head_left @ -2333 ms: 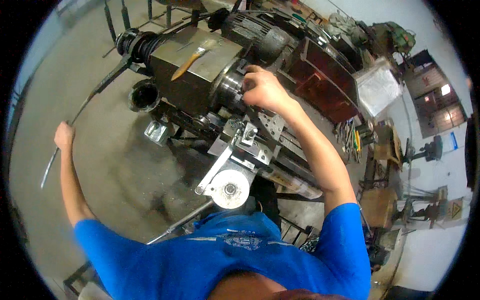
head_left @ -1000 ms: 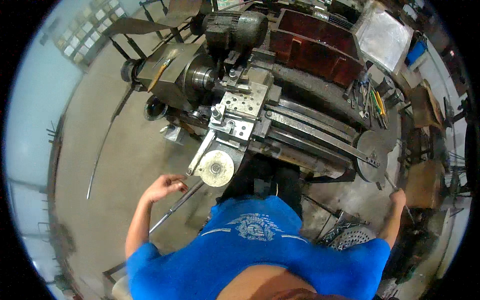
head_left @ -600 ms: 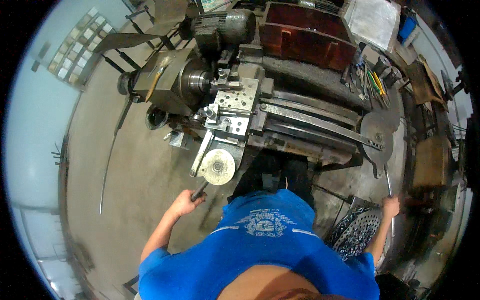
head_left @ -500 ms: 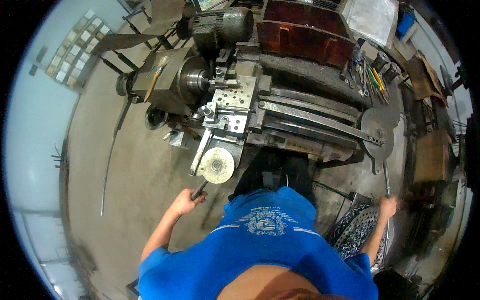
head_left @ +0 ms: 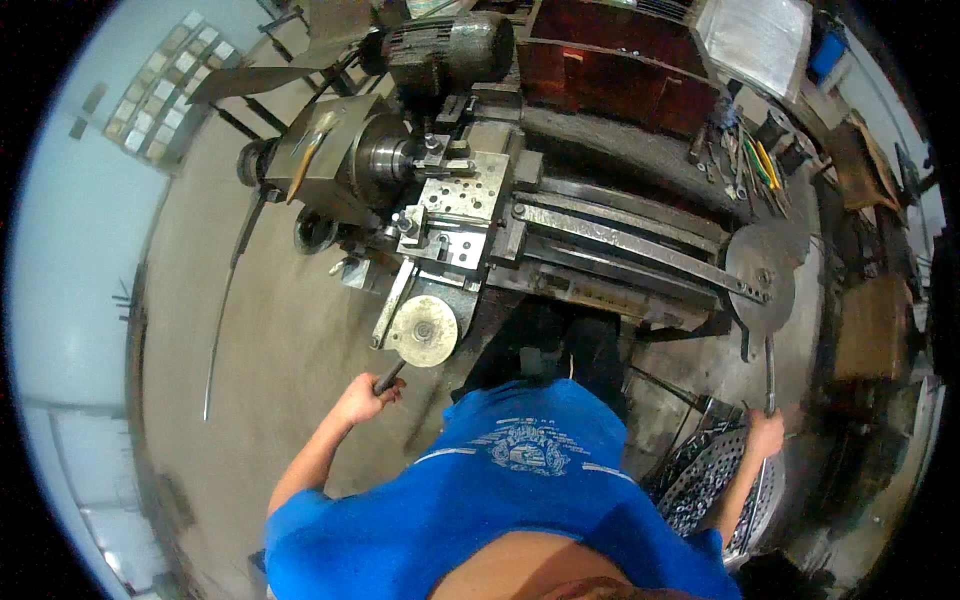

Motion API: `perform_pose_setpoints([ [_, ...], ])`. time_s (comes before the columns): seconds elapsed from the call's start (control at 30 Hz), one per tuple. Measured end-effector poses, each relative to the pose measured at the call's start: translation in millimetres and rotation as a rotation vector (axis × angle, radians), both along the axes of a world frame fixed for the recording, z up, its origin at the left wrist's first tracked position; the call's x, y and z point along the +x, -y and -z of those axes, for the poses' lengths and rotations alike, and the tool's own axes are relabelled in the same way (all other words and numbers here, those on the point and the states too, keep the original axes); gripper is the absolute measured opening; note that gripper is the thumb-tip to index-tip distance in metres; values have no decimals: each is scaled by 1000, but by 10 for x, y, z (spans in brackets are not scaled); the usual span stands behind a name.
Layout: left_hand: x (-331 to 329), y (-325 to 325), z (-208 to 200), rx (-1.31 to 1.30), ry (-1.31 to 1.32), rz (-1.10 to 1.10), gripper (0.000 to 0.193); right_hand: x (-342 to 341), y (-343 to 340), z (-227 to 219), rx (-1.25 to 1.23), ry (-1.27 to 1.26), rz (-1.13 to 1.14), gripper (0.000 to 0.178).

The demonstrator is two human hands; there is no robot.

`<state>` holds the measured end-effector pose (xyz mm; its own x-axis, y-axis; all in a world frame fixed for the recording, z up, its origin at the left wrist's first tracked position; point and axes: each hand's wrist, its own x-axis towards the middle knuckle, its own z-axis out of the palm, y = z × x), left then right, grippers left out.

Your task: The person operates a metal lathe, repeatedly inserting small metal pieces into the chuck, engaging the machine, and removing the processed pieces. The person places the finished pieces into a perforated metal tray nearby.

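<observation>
My left hand (head_left: pixel 368 398) is closed round a dark lever handle (head_left: pixel 391 376) just below a round pale metal disc (head_left: pixel 424 331). This disc sits at the near end of the slotted metal carriage (head_left: pixel 462 190) of a lathe. At right, my right hand (head_left: pixel 766 434) grips a long thin metal lever (head_left: pixel 770 375) that runs down from a large dark disc (head_left: pixel 764 275). A flat steel bar (head_left: pixel 630 245) links that disc to the carriage. Tool holders (head_left: pixel 410 227) stand on the carriage beside the round chuck (head_left: pixel 392 158); any workpiece is too small to make out.
A brush (head_left: pixel 312 158) lies on the headstock, with an electric motor (head_left: pixel 450 48) behind. Wrenches and other hand tools (head_left: pixel 745 165) are at the far right. A perforated basket (head_left: pixel 735 455) of small metal parts stands by my right arm. A thin rod (head_left: pixel 222 320) extends at left.
The view has shifted slightly. The carriage and my left hand with its handle appear a little farther left. My right hand and its lever sit slightly lower, nearer me. Both grips continue.
</observation>
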<state>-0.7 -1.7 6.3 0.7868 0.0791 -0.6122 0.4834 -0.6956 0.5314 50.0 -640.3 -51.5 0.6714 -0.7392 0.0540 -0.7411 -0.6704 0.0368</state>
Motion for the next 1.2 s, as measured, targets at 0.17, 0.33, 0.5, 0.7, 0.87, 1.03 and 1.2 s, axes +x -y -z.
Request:
perform_pose_setpoints([
  [0.17, -51, -32, 73, 43, 12, -10, 21, 237, 379, 8, -47, -73, 7, 44],
  [0.33, 28, -80, 40, 7, -33, 24, 21, 843, 1577, 250, -246, -112, -190, 41],
  [0.5, -31, -98, 115, -49, -32, 7, 24, 1488, 1393, -93, -354, -206, -129, 43],
  [0.7, 260, -568, 68, -453, -74, 116, 41, 1253, 1335, 252, -328, 4, 3, 46],
  [0.87, 789, -1533, 582, -85, 179, -265, 43, 844, 673, 43, -233, 43, 51, 54],
  [1.03, 1321, -2264, 977, 765, 220, -42, 37, 575, 422, -200, -93, 38, -58, 68],
  [1.2, 1649, -2447, 1493, 832, 239, 77, 35, 460, 274, -293, 87, 66, -116, 55],
])
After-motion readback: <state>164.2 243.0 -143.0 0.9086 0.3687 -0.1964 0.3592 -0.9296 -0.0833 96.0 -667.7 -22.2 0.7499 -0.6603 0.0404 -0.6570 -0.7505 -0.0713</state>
